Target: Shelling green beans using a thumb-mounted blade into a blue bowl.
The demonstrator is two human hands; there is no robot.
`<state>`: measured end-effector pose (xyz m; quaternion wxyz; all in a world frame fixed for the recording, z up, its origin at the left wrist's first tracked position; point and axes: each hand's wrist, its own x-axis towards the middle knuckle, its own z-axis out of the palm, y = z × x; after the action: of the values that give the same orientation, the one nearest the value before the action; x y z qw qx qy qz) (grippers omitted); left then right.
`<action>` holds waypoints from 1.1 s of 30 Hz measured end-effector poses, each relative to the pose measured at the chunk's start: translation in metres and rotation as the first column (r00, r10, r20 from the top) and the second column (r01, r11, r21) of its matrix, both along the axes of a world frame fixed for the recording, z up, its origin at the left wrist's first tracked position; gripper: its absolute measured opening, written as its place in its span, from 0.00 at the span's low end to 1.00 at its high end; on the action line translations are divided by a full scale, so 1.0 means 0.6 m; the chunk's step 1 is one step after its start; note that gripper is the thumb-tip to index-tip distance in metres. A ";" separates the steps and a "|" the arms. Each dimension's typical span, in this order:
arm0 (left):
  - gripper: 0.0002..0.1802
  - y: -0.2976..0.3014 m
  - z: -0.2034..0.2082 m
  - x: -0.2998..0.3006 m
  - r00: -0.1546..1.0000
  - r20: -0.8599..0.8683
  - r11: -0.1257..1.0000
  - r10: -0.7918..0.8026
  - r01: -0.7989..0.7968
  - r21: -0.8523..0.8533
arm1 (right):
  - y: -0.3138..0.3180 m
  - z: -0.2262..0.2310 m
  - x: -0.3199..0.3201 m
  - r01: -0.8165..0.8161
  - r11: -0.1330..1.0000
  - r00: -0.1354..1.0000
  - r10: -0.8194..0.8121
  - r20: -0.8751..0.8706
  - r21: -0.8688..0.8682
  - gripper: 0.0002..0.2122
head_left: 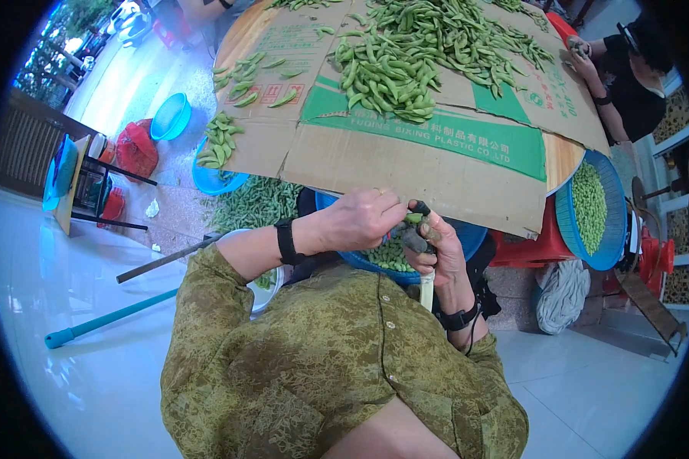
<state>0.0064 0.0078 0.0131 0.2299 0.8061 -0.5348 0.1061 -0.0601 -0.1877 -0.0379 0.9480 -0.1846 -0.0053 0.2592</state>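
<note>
Over a blue basin (473, 239) of shelled green beans (390, 256), my two hands work close together just below the cardboard edge. A green bean pod (413, 218) is pinched in my right hand (442, 249), which has dark coverings on some fingers. My left hand (366, 218) is closed right beside the pod; its fingertips are partly hidden, and what they hold I cannot make out. Flattened cardboard (344, 164) covers the table in front of me, with a large heap of green pods (406, 73) on it and a few loose pods (222, 141) at its left edge.
At right stands a blue basket (565, 214) of shelled beans; beyond it a person (628, 84) handles something small. Discarded green pods (260, 205) lie on the floor at left, near a white bucket (277, 287) and a teal pole (115, 317). A mop head (563, 298) is at lower right.
</note>
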 end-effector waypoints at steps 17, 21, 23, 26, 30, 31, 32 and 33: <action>0.14 -0.021 -0.019 0.006 0.998 -0.071 0.954 0.000 -0.021 -0.298 | 0.005 0.017 0.007 -0.043 0.996 0.998 0.045 -0.032 0.074 0.20; 0.12 -0.035 -0.013 0.000 0.968 -0.251 0.909 -0.028 -0.080 -0.409 | 0.000 0.016 0.014 -0.070 0.988 0.997 0.066 0.038 0.139 0.20; 0.14 -0.042 -0.013 -0.014 0.720 -0.678 0.789 -0.144 -0.330 -0.519 | 0.000 0.024 0.018 -0.016 1.000 1.000 0.016 0.007 0.013 0.19; 0.15 -0.027 -0.006 -0.004 0.029 -0.956 0.863 -0.291 -0.424 -0.276 | -0.009 0.042 0.022 0.038 0.990 0.999 -0.040 -0.007 -0.134 0.17; 0.13 -0.025 -0.014 -0.008 0.028 -0.967 0.867 -0.255 -0.437 -0.241 | -0.016 0.036 0.023 0.197 0.826 0.972 -0.095 0.213 -0.528 0.13; 0.12 -0.023 -0.013 -0.012 0.153 -0.979 0.907 -0.135 -0.378 -0.184 | -0.017 0.034 0.023 0.289 0.729 0.945 -0.114 0.307 -0.620 0.11; 0.12 -0.023 -0.011 -0.015 0.282 -0.959 0.938 -0.020 -0.326 -0.115 | -0.017 0.032 0.022 0.383 0.615 0.909 -0.119 0.399 -0.690 0.10; 0.12 -0.024 -0.007 -0.017 0.282 -0.959 0.939 -0.020 -0.325 -0.115 | -0.015 0.033 0.022 0.383 0.615 0.909 -0.120 0.398 -0.689 0.10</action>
<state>-0.0039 -0.0065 0.0092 0.6044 0.7157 -0.1913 -0.2930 -0.0470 -0.1969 -0.0181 0.7979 -0.5987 -0.0209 0.0673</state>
